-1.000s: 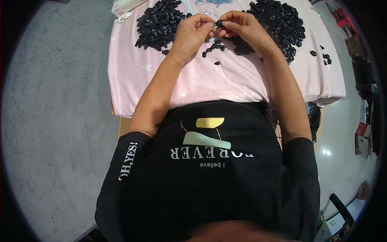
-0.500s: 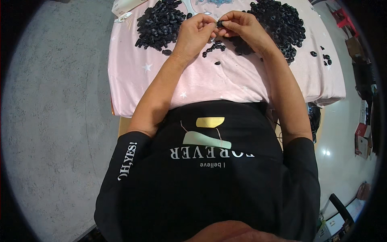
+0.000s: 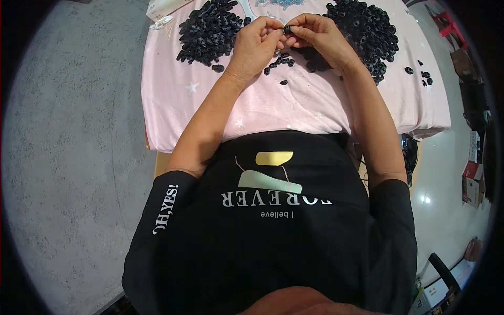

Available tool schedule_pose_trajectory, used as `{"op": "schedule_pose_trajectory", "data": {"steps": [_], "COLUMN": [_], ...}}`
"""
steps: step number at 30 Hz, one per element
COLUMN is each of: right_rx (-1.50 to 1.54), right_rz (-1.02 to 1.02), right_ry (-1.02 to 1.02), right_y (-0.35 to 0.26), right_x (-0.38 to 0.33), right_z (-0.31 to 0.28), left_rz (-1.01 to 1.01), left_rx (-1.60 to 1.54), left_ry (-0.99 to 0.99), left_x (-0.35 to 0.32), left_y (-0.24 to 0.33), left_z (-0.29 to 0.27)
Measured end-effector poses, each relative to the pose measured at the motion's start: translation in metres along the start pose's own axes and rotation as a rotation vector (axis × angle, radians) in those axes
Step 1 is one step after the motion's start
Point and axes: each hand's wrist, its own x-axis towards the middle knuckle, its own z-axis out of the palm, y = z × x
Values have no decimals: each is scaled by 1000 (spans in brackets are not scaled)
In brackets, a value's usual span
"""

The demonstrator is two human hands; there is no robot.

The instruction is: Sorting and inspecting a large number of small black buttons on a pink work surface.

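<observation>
pink star-print cloth [image 3: 294, 107] across the front, then a big heap of black plastic parts [image 3: 367, 34] on the right, smaller heap [image 3: 207, 31] left. left hand [image 3: 257, 47] and right hand [image 3: 321, 35] both pinching one tiny black piece [image 3: 287, 30] between the heaps.

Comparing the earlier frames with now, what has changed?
The left hand has shifted slightly right, uncovering more of the loose black piece by its wrist. No visible grasp or release: the small black part stays between both hands' fingertips. The right hand, left pile and right pile look essentially unchanged.
</observation>
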Motion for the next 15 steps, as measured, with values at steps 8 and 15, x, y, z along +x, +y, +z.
{"op": "schedule_pose_trajectory", "data": {"steps": [8, 15], "right_rx": [-17, -44], "right_rz": [7, 8], "right_ry": [-12, -29], "right_y": [-2, -5], "right_x": [0, -3], "right_z": [1, 2], "left_rz": [16, 143], "left_rx": [-6, 271], "left_ry": [-9, 6], "left_x": [-1, 1], "left_y": [5, 8], "left_z": [0, -5]}}
